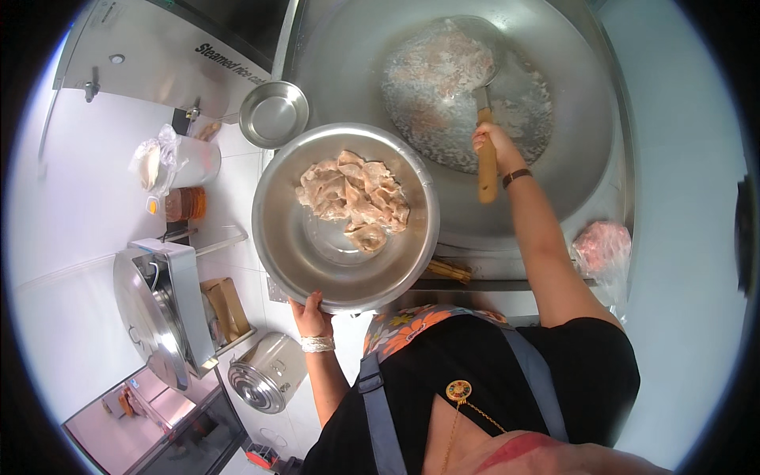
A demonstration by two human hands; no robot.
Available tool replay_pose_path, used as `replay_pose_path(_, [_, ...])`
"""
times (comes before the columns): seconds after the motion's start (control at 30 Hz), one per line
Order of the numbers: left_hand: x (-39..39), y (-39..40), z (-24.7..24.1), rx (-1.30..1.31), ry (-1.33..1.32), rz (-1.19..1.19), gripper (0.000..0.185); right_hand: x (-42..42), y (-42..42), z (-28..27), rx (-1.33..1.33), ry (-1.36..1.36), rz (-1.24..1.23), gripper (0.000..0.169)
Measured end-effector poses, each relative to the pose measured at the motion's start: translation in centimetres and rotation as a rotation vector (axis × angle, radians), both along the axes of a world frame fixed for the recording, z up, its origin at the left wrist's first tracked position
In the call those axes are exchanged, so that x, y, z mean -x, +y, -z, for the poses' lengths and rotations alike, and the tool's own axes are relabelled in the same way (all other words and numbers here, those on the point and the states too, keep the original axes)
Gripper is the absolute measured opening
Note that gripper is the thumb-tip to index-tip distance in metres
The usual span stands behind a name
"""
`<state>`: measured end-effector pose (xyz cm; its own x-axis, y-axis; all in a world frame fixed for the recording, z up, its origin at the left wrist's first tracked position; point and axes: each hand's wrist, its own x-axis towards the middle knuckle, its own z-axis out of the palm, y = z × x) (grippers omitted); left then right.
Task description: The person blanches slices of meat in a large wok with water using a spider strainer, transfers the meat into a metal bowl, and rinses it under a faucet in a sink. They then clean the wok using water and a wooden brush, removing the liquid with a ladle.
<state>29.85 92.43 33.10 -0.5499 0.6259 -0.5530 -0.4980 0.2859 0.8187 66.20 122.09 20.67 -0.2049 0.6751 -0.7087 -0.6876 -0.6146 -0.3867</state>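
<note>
In my right hand (497, 145) is the wooden handle (487, 175) of a round strainer ladle (482, 77). Its bowl sits in the bubbling, cloudy liquid (427, 127) of a large steel wok (573, 160), with pale pinkish food pieces (460, 56) in and around it. My left hand (313, 317) grips the near rim of a wide steel basin (285, 255), thumb over the edge. Inside the basin lies a heap of wet, folded, pale brown food pieces (356, 193); I cannot tell whether they are meat slices or dumplings. The basin overlaps the wok's left edge.
A small steel bowl (274, 114) stands beyond the basin. Left are a steel steam cabinet (154, 59), a white bucket (199, 161), a large round lid (139, 314) and a lidded steel pot (267, 374). A plastic bag of pinkish food (601, 246) lies right of the wok.
</note>
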Motion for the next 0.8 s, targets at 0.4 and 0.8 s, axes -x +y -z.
replay_pose_path(0.4, [0.1, 0.5, -0.4, 0.031, -0.003, 0.077, 0.044, 4.2, -7.4, -1.1, 0.233, 0.873, -0.018, 0.022])
replay_pose_path(0.8, [-0.4, 0.7, -0.6, -0.008, 0.130, 0.073, 0.047, -0.7, -16.7, -13.6, 0.085, 0.680, -0.032, 0.033])
